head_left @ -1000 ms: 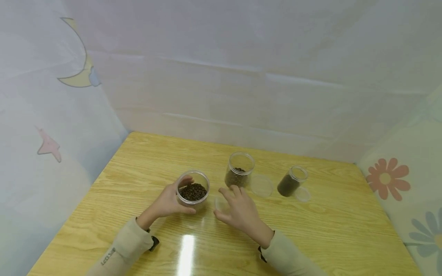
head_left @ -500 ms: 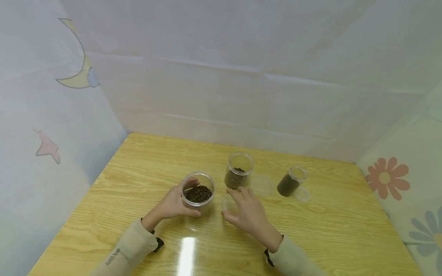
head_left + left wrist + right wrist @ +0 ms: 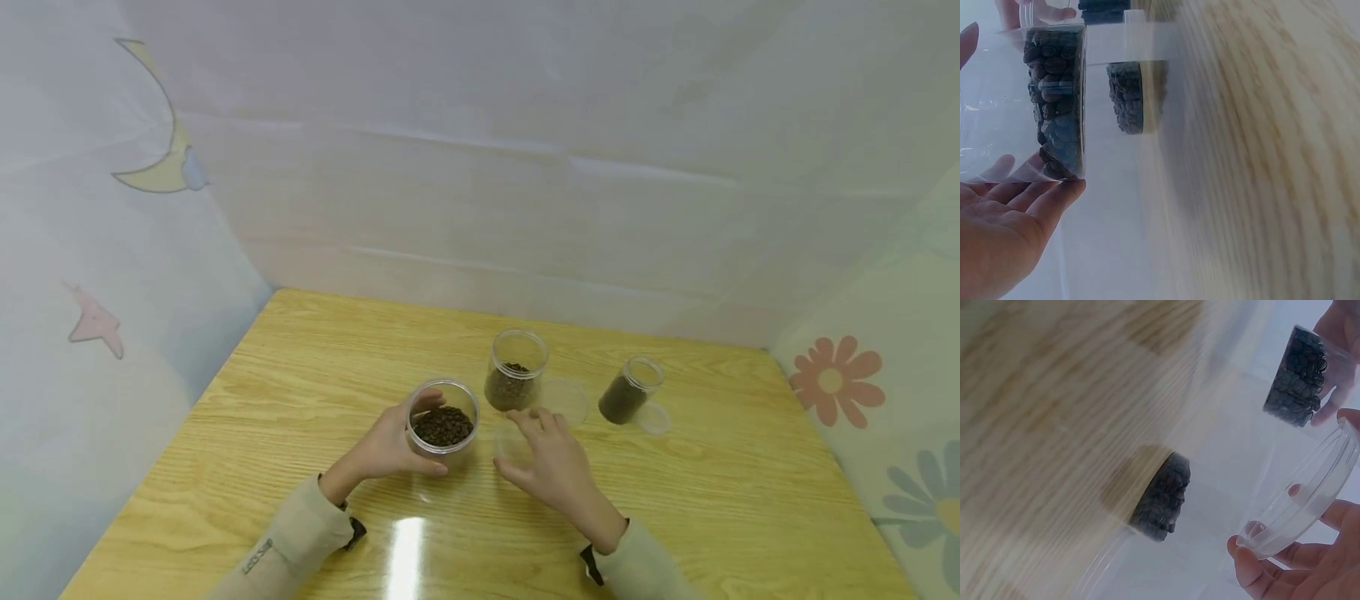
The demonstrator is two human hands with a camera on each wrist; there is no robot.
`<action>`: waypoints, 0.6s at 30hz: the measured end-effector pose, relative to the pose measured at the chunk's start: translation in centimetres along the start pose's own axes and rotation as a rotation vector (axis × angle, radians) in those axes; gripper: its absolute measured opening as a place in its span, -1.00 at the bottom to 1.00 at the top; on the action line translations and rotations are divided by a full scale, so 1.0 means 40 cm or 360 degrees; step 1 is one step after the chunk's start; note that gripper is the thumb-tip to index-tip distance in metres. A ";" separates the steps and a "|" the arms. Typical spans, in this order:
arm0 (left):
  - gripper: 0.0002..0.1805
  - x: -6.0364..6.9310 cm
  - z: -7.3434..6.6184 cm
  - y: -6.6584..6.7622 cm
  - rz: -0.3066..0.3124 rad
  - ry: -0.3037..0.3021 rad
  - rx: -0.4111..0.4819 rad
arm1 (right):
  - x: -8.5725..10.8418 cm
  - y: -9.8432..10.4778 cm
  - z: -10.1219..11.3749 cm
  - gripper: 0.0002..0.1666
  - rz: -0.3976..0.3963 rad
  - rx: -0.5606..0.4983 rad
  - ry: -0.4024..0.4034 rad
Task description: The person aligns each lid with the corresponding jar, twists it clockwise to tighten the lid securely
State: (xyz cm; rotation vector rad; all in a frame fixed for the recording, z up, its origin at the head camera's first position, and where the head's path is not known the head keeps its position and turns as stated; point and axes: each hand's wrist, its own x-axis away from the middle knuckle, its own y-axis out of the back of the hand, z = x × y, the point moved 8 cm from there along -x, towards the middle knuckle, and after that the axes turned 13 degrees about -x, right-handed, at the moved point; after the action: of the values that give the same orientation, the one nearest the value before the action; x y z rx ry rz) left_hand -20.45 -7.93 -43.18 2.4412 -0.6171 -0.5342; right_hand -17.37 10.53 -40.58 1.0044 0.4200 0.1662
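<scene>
A clear round jar [image 3: 444, 427] partly filled with coffee beans is held off the table in my left hand [image 3: 390, 447]. Fingers and thumb wrap round its sides, and its mouth is uncovered. In the left wrist view the beans lie in the lower part of the jar [image 3: 1054, 106]. My right hand [image 3: 557, 468] grips a clear round lid [image 3: 1304, 494] by its edge, to the right of the jar and apart from it. From the head view this lid [image 3: 512, 446] looks faint against the wood.
Behind my hands stands a second uncovered jar of beans [image 3: 516, 375], with a clear lid [image 3: 566, 402] lying beside it. Farther right are a narrower dark-filled jar [image 3: 628, 396] and its small lid [image 3: 653, 418]. Cloth walls [image 3: 465, 208] border the wooden table [image 3: 315, 367].
Both hands have shifted to the right, carrying the jar and the lid with them. The jars at the back have stayed in place.
</scene>
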 end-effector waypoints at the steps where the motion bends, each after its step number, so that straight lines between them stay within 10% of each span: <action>1: 0.04 -0.002 -0.002 -0.002 0.0004 -0.0011 0.0008 | 0.002 0.002 -0.002 -0.32 -0.0001 -0.0006 -0.0009; 18: 0.07 -0.029 -0.030 -0.050 0.0085 -0.0084 0.0048 | 0.036 0.049 -0.033 -0.28 -0.0161 0.0030 0.0084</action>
State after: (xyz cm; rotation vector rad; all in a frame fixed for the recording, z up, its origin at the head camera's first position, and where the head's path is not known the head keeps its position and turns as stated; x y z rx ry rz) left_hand -20.18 -5.35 -43.19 2.4385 -0.7147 -0.5733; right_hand -16.51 13.08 -39.90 0.9966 0.5205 0.0978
